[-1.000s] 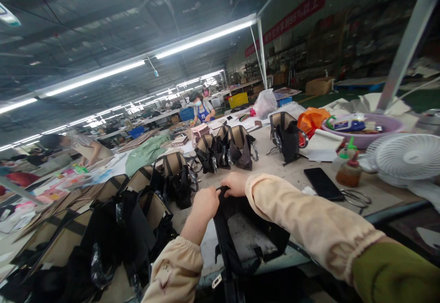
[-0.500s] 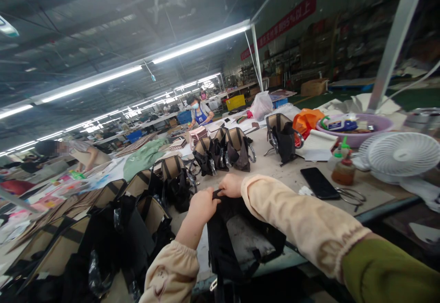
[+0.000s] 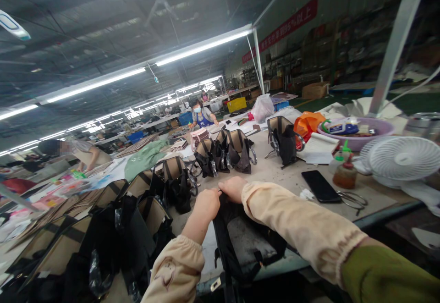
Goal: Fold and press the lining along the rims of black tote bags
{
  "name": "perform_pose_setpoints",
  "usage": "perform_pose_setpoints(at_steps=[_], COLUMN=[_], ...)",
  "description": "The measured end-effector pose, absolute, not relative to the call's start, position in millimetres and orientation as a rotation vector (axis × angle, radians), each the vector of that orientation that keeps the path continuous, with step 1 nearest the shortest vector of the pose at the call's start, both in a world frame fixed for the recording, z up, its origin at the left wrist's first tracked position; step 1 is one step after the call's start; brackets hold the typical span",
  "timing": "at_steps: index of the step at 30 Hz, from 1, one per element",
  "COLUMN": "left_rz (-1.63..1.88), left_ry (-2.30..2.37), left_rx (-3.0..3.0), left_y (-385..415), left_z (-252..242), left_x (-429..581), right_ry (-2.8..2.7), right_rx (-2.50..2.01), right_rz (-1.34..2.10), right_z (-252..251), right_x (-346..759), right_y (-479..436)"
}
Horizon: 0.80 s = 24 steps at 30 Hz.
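Observation:
A black bag piece [image 3: 245, 234] with straps lies at the table's front edge, its lower straps hanging over. My left hand [image 3: 207, 204] is closed on the upper edge of this piece, fingers curled. Close beside it, my right hand [image 3: 234, 188] pinches the same edge, and the fingertips of both hands nearly meet. The exact bit of fabric between the fingers is mostly hidden. Both forearms wear cream sleeve covers. A metal buckle end [image 3: 215, 285] dangles below the left side of the piece.
Black bags with tan panels [image 3: 137, 216] crowd the left; several more [image 3: 237, 149] stand ahead. At right lie a phone [image 3: 321, 186], scissors [image 3: 354, 200], a glue bottle [image 3: 344, 174], a white fan [image 3: 402, 156] and a purple basin [image 3: 374, 141]. A co-worker [image 3: 202, 115] stands beyond.
My hands have drawn closer together along the black edge, the left shifting slightly right. The strip that showed between them is now mostly covered. The piece's left side has shifted right.

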<state>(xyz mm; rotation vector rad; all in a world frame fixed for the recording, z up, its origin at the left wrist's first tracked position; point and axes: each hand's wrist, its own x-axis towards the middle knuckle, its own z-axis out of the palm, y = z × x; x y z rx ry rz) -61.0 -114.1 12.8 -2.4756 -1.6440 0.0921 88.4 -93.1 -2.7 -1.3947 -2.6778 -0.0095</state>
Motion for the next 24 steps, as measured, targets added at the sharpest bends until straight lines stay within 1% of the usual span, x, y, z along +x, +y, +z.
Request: perform_pose_setpoints(at_steps=[5,13,24], left_rz=[0.068,-0.003,0.041], left_ry=[-1.665,-1.692,-1.753], left_rx=[-2.496,-2.503,-2.401], left_y=[-114,-118,-120], left_z=[16,18,13], left_x=[-64,-73,-66], right_ry=[-2.685,-2.731,-2.663], right_rx=[-1.444,-1.399,-1.264], right_rz=[-0.007,0.031,0.073], right_z=[-1,3,-4], right_x=[85,85,97], right_y=[-90,-86,-82])
